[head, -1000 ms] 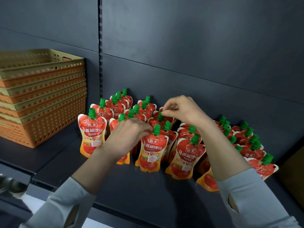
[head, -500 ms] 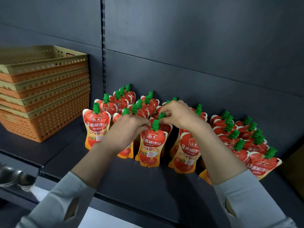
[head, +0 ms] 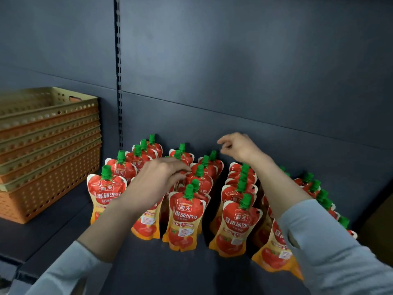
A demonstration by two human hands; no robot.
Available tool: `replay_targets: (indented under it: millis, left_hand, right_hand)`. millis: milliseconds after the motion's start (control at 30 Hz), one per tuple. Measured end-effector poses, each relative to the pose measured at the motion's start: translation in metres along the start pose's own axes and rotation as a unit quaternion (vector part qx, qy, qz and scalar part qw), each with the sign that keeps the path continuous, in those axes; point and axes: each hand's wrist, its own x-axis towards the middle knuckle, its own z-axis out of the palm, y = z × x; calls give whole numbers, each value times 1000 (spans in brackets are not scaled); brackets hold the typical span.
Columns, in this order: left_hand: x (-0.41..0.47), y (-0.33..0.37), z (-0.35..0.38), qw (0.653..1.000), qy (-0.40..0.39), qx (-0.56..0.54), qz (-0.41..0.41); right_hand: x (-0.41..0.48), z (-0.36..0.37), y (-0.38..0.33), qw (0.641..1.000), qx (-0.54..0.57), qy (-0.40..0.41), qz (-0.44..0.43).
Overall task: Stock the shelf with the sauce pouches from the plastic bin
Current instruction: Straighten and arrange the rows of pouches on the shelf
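Observation:
Several red sauce pouches (head: 184, 218) with green caps stand upright in rows on the dark shelf (head: 170, 271), reaching back to the rear panel. My left hand (head: 158, 177) hovers over the second row from the left, fingers stretched toward a pouch in the third row (head: 201, 182), with nothing gripped. My right hand (head: 238, 146) is raised above the back of the rows, fingers loosely curled and holding nothing. My right forearm hides part of the rows on the right.
A stack of orange and tan perforated plastic baskets (head: 49, 152) stands on the shelf at the left. A slotted upright (head: 118, 71) runs up the dark back panel. A brown box edge (head: 380, 233) shows at the far right.
My right hand has let go of the pouch caps and lifted up and back. My left hand has opened its fingers over the rows. The view has moved closer.

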Motion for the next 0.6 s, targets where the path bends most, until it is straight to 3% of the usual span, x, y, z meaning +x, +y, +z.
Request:
replay_targets:
  millis: [167,600]
  left_hand:
    - [15,-5,5,999,-43,22,20]
    - [13,-7,9,998,-47,39,32]
  right_hand:
    - [28,20,-5,995,-70,-57,-31]
    - [34,29,-16,998,19,-36,-53]
